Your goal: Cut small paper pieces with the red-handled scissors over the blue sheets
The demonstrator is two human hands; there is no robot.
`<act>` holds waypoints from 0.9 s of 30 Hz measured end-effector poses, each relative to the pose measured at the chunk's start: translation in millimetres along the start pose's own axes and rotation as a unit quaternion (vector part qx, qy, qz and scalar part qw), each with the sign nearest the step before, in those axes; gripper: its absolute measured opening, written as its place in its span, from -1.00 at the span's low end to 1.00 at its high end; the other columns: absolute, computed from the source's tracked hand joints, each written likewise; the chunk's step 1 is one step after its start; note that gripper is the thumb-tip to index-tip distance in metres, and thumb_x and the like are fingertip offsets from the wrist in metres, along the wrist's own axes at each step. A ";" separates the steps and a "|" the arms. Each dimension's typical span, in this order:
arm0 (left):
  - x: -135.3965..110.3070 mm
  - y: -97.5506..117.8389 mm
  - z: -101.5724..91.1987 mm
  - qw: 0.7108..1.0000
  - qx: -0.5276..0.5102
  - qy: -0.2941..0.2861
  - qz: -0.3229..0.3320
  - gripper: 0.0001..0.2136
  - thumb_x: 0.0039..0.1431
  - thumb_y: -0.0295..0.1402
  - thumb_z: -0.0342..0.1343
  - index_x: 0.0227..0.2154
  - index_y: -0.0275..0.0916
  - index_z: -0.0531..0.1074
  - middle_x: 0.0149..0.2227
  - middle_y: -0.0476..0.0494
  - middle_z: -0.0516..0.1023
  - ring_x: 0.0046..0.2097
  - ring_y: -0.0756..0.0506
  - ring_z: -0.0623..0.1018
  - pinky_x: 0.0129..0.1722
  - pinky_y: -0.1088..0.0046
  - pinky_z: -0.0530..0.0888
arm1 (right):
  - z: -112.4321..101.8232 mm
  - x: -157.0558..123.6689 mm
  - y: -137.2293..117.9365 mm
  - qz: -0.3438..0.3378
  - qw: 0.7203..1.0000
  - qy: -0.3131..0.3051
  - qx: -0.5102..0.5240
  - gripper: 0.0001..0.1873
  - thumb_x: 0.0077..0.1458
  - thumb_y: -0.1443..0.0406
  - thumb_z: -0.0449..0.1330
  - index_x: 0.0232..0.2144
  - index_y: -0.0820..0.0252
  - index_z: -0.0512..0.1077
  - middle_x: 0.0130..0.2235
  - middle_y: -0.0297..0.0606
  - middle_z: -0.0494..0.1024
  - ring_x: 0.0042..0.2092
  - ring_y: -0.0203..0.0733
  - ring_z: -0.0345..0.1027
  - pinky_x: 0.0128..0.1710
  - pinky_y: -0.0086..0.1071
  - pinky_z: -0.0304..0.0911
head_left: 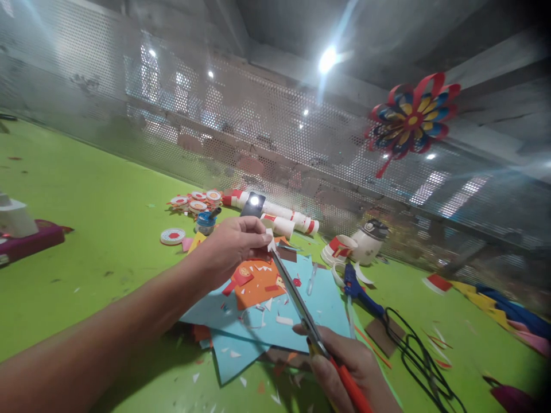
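Observation:
My left hand [241, 244] pinches a small piece of white paper [270, 240] between thumb and fingertips. My right hand [344, 364] is closed round a pair of scissors [297, 295] with a red handle. The long blades point up and away, and their tips meet the white paper. Beneath both hands lie light blue paper sheets [331, 312] and a piece of orange paper [253, 292], strewn with small cut scraps. Part of the scissors' handle is hidden by my fingers.
A blue glue gun [361, 295] with a black cord [413, 350] lies to the right. Paper cups [340, 249], white tubes [279, 212] and round paper discs [198, 205] stand behind. A paper flower [413, 120] hangs at upper right. A purple-based object [34, 241] sits far left.

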State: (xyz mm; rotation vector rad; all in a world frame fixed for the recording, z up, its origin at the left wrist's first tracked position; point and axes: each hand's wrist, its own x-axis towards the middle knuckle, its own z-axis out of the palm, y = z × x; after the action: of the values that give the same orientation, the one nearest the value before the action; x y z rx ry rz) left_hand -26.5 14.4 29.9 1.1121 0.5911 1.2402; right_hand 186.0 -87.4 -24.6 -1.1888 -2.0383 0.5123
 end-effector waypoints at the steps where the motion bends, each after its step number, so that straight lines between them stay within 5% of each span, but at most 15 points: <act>1: 0.0 -0.3 -0.2 1.000 0.001 0.001 0.000 -0.83 -0.16 -0.46 0.25 -0.65 -0.31 0.33 -0.59 -0.04 0.40 -0.50 0.01 0.44 -0.40 0.45 0.38 | -0.5 0.4 -1.2 -0.003 1.000 -0.001 0.005 -0.53 0.19 0.00 -0.03 -0.20 0.12 0.56 -0.40 -0.26 0.63 -0.41 -0.20 0.50 -0.47 -0.51 0.31; 5: -1.1 -0.9 -0.9 1.000 0.001 0.002 -0.002 -0.83 -0.16 -0.46 0.25 -0.65 -0.31 0.34 -0.58 -0.06 0.42 -0.50 0.01 0.45 -0.39 0.45 0.39 | -1.4 -0.2 -2.4 0.006 1.000 0.009 0.002 -0.56 0.17 0.00 0.02 -0.21 0.15 0.54 -0.26 -0.22 0.66 -0.35 -0.15 0.53 -0.47 -0.50 0.31; 27: 0.9 -5.1 0.7 0.997 -0.009 0.079 0.020 -0.85 -0.09 -0.46 0.21 -0.63 -0.31 0.35 -0.57 -0.08 0.45 -0.49 0.01 0.47 -0.39 0.45 0.42 | -0.6 -0.9 4.7 -0.004 0.997 -0.039 -0.062 -0.48 0.13 -0.05 0.01 -0.21 0.20 0.54 -0.51 -0.27 0.55 -0.49 -0.20 0.40 -0.52 -0.48 0.25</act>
State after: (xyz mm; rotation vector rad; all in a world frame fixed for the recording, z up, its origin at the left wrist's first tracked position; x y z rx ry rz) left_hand -23.4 15.3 25.7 1.0212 0.6779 1.3729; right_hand 189.5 -85.8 -27.5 -1.2514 -2.1676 0.4404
